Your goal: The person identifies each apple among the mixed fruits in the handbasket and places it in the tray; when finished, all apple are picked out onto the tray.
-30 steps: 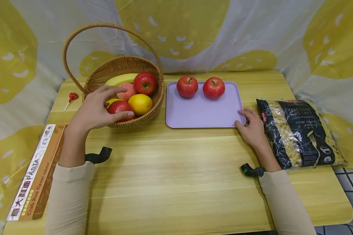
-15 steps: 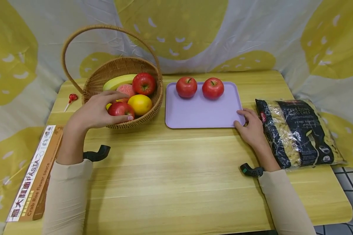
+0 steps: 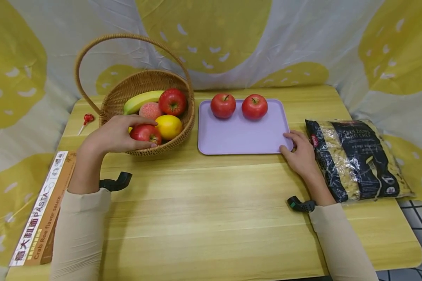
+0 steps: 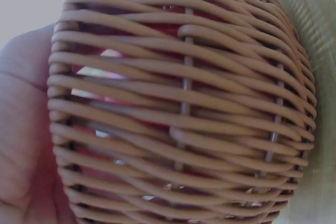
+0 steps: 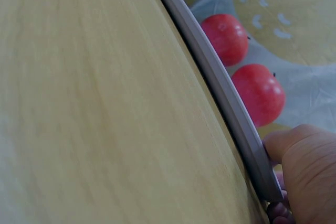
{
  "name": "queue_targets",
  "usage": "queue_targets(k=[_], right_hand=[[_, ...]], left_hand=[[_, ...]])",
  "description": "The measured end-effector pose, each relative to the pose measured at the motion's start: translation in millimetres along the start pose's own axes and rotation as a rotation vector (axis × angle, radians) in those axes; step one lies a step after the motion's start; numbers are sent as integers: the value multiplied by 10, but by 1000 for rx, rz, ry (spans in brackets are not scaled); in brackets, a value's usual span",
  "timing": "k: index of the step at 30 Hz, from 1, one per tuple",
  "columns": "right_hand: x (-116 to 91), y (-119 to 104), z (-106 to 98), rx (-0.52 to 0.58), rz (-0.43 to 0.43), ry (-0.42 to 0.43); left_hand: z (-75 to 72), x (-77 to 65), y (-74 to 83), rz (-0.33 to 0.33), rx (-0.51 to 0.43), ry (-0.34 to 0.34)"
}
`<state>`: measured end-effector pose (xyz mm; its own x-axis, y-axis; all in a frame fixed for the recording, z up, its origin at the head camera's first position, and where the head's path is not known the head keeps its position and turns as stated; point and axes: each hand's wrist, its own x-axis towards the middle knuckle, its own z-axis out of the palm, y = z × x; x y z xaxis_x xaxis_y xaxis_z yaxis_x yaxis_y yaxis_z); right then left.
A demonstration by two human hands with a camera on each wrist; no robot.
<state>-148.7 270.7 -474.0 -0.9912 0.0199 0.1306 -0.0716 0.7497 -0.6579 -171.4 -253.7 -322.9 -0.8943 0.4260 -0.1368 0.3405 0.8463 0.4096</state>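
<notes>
My left hand (image 3: 117, 134) reaches over the near-left rim of the wicker basket (image 3: 147, 76) and grips a red apple (image 3: 145, 134) inside it, thumb on the near side and fingers over the far side. Around that apple lie a lemon (image 3: 169, 127), a pink peach-like fruit (image 3: 150, 111), a banana (image 3: 142, 100) and another red apple (image 3: 173, 102). In the left wrist view the basket's weave (image 4: 184, 98) hides most of the fruit. With thumb and fingers, my right hand (image 3: 300, 152) holds the near-right corner of the lilac tray (image 3: 239, 136), which bears two red apples (image 3: 223, 105) at its back.
A bag of penne pasta (image 3: 362, 160) lies to the right, beside my right forearm. On the left are a long pasta box (image 3: 43, 210), partly behind my left arm, and a red lollipop (image 3: 88, 118). A patterned cloth (image 3: 204, 35) hangs behind the table (image 3: 211, 218).
My left hand has come down into the basket and closed round the near red apple, its fingers lowering from above the fruit. My right hand stays at the tray's corner.
</notes>
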Motion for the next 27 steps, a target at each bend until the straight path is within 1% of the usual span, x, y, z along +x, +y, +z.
queue_targets(k=[4,9,13,16,18,22,25,27], right_hand=[[-13,-7,4,4,1,-9],[-15,-15,5,1,-2,-7],[-9,-16,4,5,-3,-2],[-5,-18,4,8,-3,-3],[-3,-17,3,9,-2,-6],[-2,-14,1,11,1,-9],[-6,-8,-1,10,5,-6],[-7,-9,0,10,4,-5]], left_hand=[[14,-6,-12,-52,4,14],[35,-20,-17,-84,-21,58],[51,-33,-10,-100,-77,111],[56,-34,-10,-89,-114,146],[59,-37,-17,-83,-141,181],[67,-45,-26,-77,-225,270],[71,-57,-13,-93,-278,316],[71,-74,12,-125,-311,334]])
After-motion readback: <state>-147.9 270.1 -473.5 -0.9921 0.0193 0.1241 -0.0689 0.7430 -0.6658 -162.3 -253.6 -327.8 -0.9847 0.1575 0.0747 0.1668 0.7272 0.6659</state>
